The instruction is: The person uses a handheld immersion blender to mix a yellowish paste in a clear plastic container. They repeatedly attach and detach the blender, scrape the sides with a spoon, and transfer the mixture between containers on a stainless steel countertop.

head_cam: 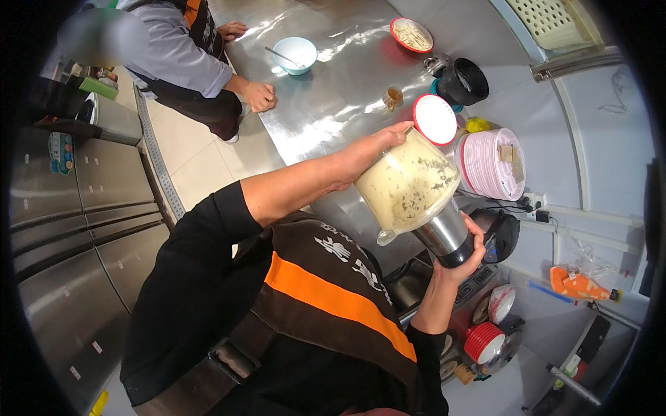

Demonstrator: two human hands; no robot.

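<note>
My left hand (pixel 377 148) holds the narrower end of a clear food-processor bowl (pixel 411 179), tilted in the air over the steel counter. Pale yellow matter with dark flecks shows through its wall. At the wider end, by a small clear lip, sits a steel-and-black cylindrical part (pixel 445 234); my right hand (pixel 465 252) grips its black end. Just beyond my left hand is a white bowl with a red rim (pixel 436 119). A small glass mug with brown contents (pixel 393 97) stands farther off on the counter (pixel 333 93).
A co-worker's hand (pixel 259 96) rests at the counter's edge, near a pale blue bowl with a spoon (pixel 295 54). Along the wall stand a red-rimmed bowl of pale strips (pixel 411 35), a black pot (pixel 462 82) and stacked pink plates (pixel 491 164). Stacked red bowls (pixel 484 342) lie lower right.
</note>
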